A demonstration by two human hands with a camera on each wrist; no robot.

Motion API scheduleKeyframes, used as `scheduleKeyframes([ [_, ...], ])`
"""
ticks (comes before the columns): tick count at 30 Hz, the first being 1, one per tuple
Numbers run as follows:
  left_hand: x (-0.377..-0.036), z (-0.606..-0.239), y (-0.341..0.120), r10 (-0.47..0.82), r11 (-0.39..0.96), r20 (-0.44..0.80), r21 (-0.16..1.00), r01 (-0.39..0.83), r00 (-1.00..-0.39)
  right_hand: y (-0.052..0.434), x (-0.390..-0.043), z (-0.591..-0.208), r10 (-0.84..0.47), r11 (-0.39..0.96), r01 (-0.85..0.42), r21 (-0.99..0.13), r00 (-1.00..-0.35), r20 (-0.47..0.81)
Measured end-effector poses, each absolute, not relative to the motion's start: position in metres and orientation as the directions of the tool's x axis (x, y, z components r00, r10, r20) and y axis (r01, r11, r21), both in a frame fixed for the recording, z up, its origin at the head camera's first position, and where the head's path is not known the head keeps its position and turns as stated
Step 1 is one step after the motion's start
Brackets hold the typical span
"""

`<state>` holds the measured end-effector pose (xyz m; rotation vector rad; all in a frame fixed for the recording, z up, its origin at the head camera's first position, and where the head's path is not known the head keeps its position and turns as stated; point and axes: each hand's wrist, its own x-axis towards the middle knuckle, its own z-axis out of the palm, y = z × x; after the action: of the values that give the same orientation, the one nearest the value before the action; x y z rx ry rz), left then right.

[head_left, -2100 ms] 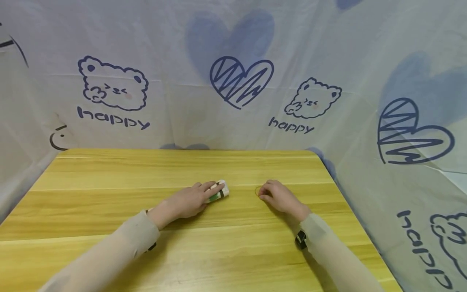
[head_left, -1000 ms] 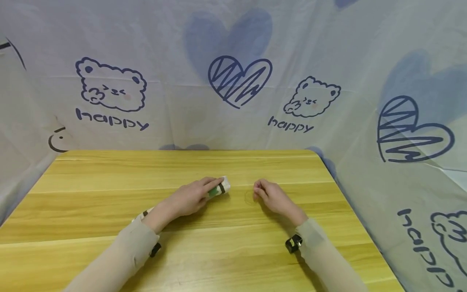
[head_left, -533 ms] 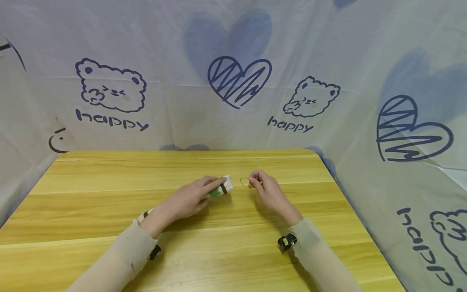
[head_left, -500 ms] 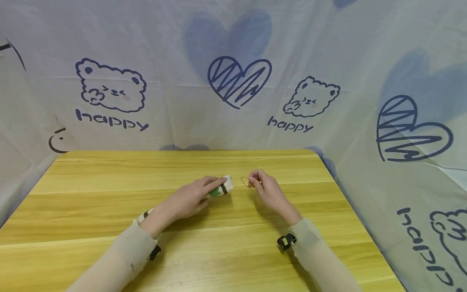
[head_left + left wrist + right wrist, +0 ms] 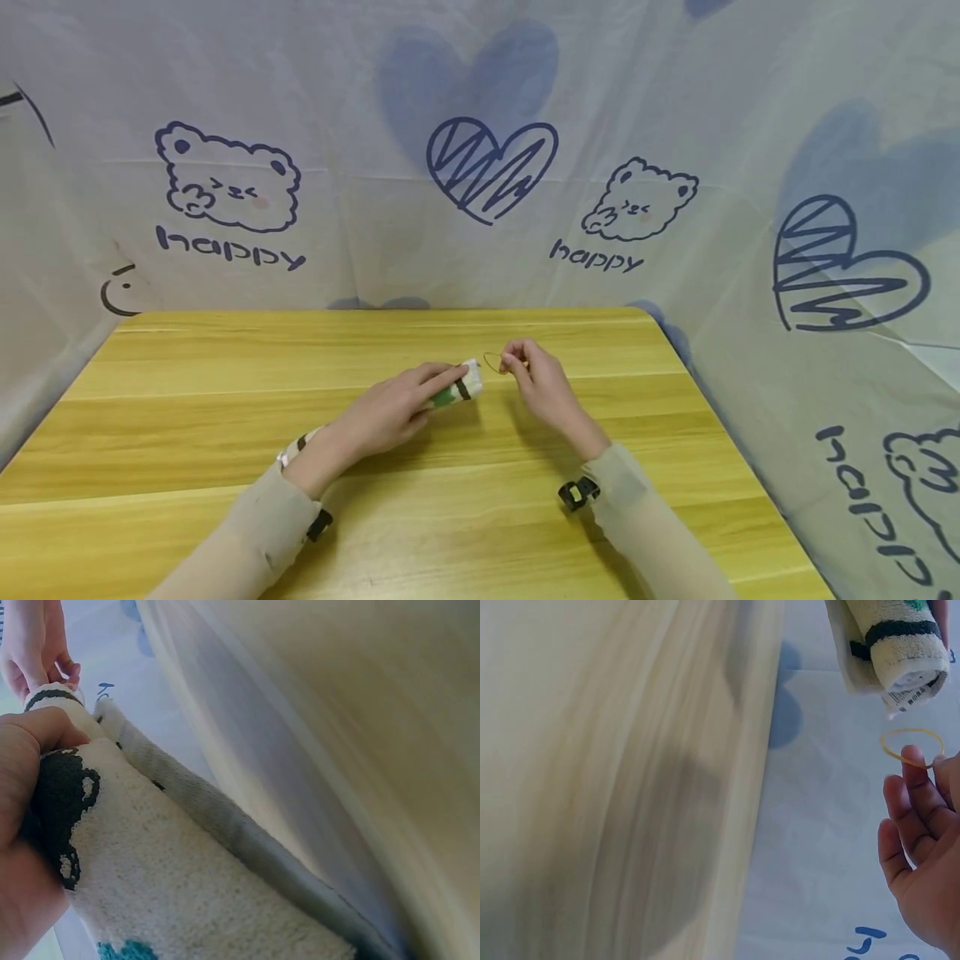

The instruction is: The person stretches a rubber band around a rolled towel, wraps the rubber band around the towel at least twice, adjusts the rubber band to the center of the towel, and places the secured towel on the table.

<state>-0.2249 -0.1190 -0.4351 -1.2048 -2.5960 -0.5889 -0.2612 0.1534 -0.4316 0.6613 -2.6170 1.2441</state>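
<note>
A rolled cream towel with dark stripes and green patches is gripped by my left hand, raised a little over the table. Its other end shows beside my left wrist, and the hand covers the middle. In the left wrist view a loose flap runs along the towel. My right hand pinches a thin yellow rubber band between thumb and forefinger. The loop hangs just off the rolled end of the towel, apart from it. A white label with printed marks sticks out of that end.
Both hands are over a wood-grain table. Behind its far edge hangs a pale cloth with blue hearts, bear drawings and lettering. Each wrist carries a small black device, such as the right wrist camera.
My right hand has come up and leftward with the rubber band, closer to the towel's end. My left hand has lifted the towel slightly and shifted it a little to the right.
</note>
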Motion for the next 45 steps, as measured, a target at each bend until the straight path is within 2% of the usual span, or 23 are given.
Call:
scheduleKeyframes([
  [13,-0.217,-0.427,-0.115,0.694,0.541,0.399,0.260,0.800,-0.599,0.144,-0.257,-0.422,-0.307,0.551,-0.498,-0.669,-0.867,0.392],
  [24,-0.215,-0.425,-0.115,0.681,0.547,0.421,0.251,0.799,-0.599,0.144,-0.259,-0.418,-0.218,0.594,-0.515,-0.619,-0.843,0.492],
  [41,-0.216,-0.425,-0.115,0.686,0.526,0.449,0.237,0.816,-0.573,0.139,-0.249,-0.415,-0.374,0.568,-0.584,-0.581,-0.811,0.449],
  [45,-0.216,-0.425,-0.114,0.678,0.535,0.447,0.243,0.809,-0.584,0.138,-0.245,-0.412,-0.397,0.563,-0.596,-0.573,-0.803,0.446],
])
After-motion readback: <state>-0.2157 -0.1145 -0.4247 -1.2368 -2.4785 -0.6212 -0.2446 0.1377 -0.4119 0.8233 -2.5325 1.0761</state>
